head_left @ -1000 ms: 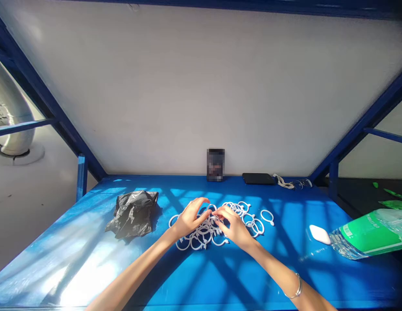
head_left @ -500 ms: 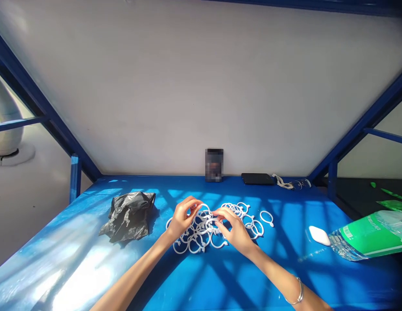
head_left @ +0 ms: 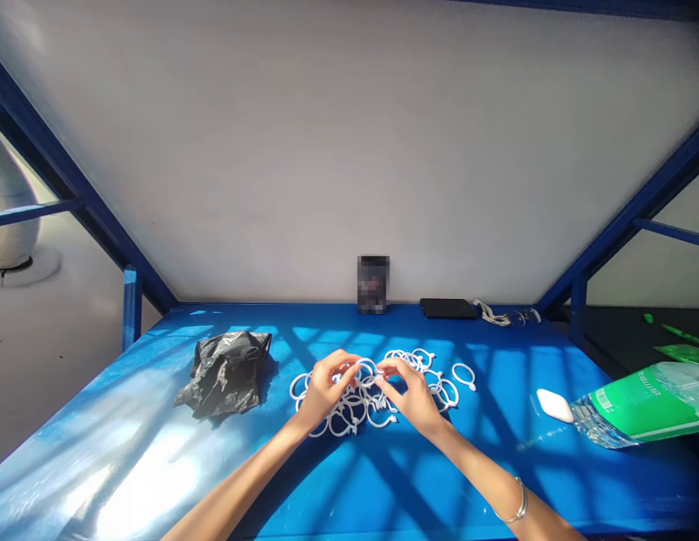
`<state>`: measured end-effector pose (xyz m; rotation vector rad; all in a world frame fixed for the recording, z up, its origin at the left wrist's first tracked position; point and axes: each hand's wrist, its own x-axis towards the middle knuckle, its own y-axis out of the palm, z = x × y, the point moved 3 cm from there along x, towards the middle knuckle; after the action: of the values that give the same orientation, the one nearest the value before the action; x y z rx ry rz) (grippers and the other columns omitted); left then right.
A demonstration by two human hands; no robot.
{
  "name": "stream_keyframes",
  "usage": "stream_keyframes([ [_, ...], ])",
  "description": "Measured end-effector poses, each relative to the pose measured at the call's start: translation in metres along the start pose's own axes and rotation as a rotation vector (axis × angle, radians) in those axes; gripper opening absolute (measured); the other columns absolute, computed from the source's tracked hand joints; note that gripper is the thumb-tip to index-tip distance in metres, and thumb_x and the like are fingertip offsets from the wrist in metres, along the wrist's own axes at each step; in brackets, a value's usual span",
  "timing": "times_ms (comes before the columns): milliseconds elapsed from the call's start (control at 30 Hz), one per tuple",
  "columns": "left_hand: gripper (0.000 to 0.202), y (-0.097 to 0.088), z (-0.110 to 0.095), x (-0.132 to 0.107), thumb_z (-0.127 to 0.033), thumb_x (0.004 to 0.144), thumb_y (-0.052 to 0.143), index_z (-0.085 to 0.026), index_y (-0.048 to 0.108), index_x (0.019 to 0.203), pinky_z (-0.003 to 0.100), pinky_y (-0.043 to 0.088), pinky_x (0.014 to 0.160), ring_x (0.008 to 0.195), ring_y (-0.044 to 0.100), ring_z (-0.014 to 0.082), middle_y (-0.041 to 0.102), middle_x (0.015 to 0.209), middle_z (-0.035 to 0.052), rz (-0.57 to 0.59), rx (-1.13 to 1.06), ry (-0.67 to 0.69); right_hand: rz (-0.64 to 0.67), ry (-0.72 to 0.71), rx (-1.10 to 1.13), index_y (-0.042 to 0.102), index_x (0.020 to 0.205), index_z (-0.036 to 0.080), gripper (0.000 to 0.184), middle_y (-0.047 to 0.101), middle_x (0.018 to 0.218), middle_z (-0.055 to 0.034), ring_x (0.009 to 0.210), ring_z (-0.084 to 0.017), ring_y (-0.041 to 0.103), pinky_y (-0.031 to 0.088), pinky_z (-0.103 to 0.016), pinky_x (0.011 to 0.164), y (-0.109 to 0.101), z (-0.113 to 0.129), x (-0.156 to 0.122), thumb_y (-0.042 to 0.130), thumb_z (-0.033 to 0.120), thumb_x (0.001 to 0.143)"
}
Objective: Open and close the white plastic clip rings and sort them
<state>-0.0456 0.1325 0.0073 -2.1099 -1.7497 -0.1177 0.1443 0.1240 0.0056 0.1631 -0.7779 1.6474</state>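
Observation:
Between my hands, above a pile, is a white plastic ring [head_left: 365, 363] with a small clasp, like a curtain ring. My left hand [head_left: 328, 387] pinches its left side between thumb and fingers. The fingertips of my right hand [head_left: 409, 394] pinch the ring's right side near the clasp. Beneath and around both hands lies a pile of similar white rings [head_left: 343, 422], partly hidden by my fingers. More white rings [head_left: 444, 394] lie just right of my right hand, and one loose ring [head_left: 463, 375] sits apart farther right.
A crumpled black plastic bag [head_left: 228, 376] lies left on the blue table [head_left: 327, 503]. Along the back are a pixelated dark upright object [head_left: 373, 285], a black phone [head_left: 448, 309], and glasses [head_left: 523, 318] beside a white cord. To the right are a white case [head_left: 555, 406] and a green-labelled bottle [head_left: 643, 406].
My left hand has moved slightly right, toward my right hand. The ring it pinches has shifted right and now meets the right fingertips.

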Motion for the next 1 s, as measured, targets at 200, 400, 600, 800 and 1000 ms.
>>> stream_keyframes([
  [200,0.04,0.003,-0.005,-0.003,-0.045,0.089,0.067,-0.019,0.069,0.118,0.028,0.055,0.069,0.072,0.063,0.0152,0.066,0.083,0.0032,0.001,0.178,0.127,-0.076,-0.098,-0.028,0.068,0.093,0.024,0.01,0.074,0.086,-0.003,0.074,-0.021,0.071,0.061,-0.033,0.07,-0.004,0.0,0.0,0.062,0.031,0.095],
  [400,0.047,0.008,-0.006,-0.008,-0.047,0.084,0.073,-0.019,0.065,0.121,0.027,0.054,0.068,0.068,0.061,0.013,0.064,0.083,0.0011,0.044,0.253,0.213,-0.094,-0.029,-0.016,0.07,0.086,0.022,0.018,0.073,0.079,-0.0023,0.07,-0.019,0.071,0.06,-0.03,0.069,-0.004,-0.006,-0.001,0.062,0.035,0.095],
  [600,0.037,0.006,-0.011,-0.008,-0.043,0.081,0.075,-0.02,0.068,0.109,0.028,0.055,0.07,0.074,0.065,0.0152,0.069,0.087,0.0021,-0.008,0.257,0.122,-0.053,-0.084,-0.001,0.07,0.097,0.022,0.012,0.074,0.089,-0.0041,0.077,-0.02,0.072,0.061,-0.032,0.072,-0.005,0.002,0.001,0.06,0.03,0.096],
  [800,0.034,0.008,-0.011,-0.01,-0.041,0.074,0.08,-0.019,0.067,0.097,0.028,0.055,0.067,0.07,0.064,0.0158,0.068,0.08,0.0012,-0.034,0.278,0.116,-0.049,-0.121,-0.025,0.067,0.088,0.022,0.013,0.072,0.082,-0.0032,0.076,-0.02,0.07,0.059,-0.032,0.072,-0.007,0.008,0.001,0.057,0.024,0.096],
  [1000,0.038,0.01,-0.006,-0.015,-0.048,0.077,0.078,-0.018,0.063,0.094,0.027,0.053,0.065,0.067,0.061,0.0149,0.065,0.076,0.0004,-0.035,0.344,0.185,-0.072,-0.181,-0.018,0.064,0.083,0.021,0.016,0.071,0.078,-0.0016,0.072,-0.019,0.07,0.058,-0.03,0.067,-0.007,0.015,0.0,0.055,0.022,0.096],
])
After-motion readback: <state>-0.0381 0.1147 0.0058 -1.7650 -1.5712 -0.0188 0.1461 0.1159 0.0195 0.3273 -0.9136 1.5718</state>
